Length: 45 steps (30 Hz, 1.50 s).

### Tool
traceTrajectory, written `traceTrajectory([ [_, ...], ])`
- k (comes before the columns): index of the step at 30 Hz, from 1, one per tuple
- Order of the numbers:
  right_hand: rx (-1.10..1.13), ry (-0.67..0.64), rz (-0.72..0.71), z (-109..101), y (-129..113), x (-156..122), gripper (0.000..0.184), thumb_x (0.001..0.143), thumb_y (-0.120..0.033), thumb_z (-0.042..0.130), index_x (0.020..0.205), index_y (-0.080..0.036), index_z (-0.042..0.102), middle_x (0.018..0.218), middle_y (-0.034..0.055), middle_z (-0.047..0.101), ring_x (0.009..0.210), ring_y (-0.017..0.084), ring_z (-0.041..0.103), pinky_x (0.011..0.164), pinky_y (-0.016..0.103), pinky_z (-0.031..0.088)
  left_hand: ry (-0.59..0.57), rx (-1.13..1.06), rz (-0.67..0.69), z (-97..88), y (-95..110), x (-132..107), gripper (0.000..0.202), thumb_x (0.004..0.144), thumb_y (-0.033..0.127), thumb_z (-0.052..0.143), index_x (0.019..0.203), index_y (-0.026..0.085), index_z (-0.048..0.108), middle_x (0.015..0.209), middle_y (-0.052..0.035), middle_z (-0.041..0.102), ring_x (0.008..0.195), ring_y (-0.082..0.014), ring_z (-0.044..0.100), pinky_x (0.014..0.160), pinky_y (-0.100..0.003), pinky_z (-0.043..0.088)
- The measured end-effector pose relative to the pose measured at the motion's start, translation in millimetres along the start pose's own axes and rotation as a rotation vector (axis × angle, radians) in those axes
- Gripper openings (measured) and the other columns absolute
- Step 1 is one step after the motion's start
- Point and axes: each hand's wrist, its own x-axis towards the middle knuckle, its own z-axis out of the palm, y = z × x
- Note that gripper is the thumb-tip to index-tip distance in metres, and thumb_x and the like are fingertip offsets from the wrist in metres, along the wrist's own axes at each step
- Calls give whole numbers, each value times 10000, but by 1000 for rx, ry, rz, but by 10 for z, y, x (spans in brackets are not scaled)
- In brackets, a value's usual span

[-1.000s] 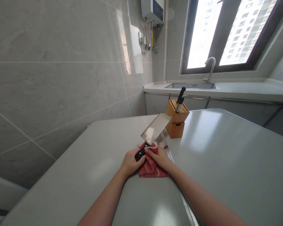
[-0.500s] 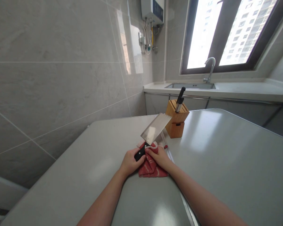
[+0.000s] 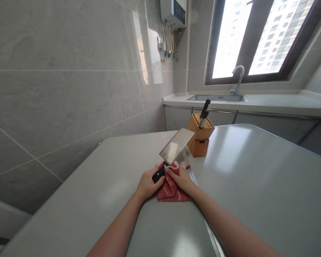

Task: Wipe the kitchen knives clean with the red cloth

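Low over the table, a cleaver [image 3: 176,145] with a broad steel blade and black riveted handle points up and to the right. My left hand [image 3: 149,183] is closed round the handle's lower end. Folded red cloth [image 3: 173,189] with pale lines hangs below the handle, its edge bunched against the base of the blade. My right hand [image 3: 182,179] is closed on this cloth, thumb on top, beside the handle; the fingers beneath are hidden. The blade's far corner overlaps the wooden knife block [image 3: 200,144] in view, and whether they touch I cannot tell.
A black-handled tool [image 3: 204,112] stands in the block. The glossy table [image 3: 109,221] has a seam with a small red piece [image 3: 187,167] beside the cloth. A tiled wall [image 3: 69,100] runs along the left. Behind are a sink [image 3: 216,97] and a faucet [image 3: 239,78].
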Motion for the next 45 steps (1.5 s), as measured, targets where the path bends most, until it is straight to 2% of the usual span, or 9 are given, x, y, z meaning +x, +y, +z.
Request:
traceTrajectory([
  [31, -25, -1, -9, -5, -9, 3, 355, 827, -490, 483, 760, -167, 615, 768, 42, 654, 739, 190, 584, 707, 298, 447, 5, 26, -4, -13, 4, -6, 262, 834, 365, 472, 773, 146, 602, 648, -11, 584, 582, -131, 491, 558, -219, 350],
  [37, -70, 3, -7, 7, 50, 20, 377, 836, -501, 458, 700, -174, 588, 709, 33, 633, 686, 177, 559, 651, 283, 438, 13, 22, -7, -11, -12, 0, 263, 833, 359, 480, 794, 140, 620, 662, -24, 606, 586, -141, 512, 558, -224, 358],
  [45, -92, 17, -20, 18, 75, 25, 376, 847, -495, 440, 745, -169, 597, 763, 49, 651, 735, 194, 571, 694, 296, 439, 20, 3, -16, -2, -31, 3, 272, 846, 358, 475, 800, 131, 617, 694, -34, 625, 619, -151, 529, 589, -231, 374],
])
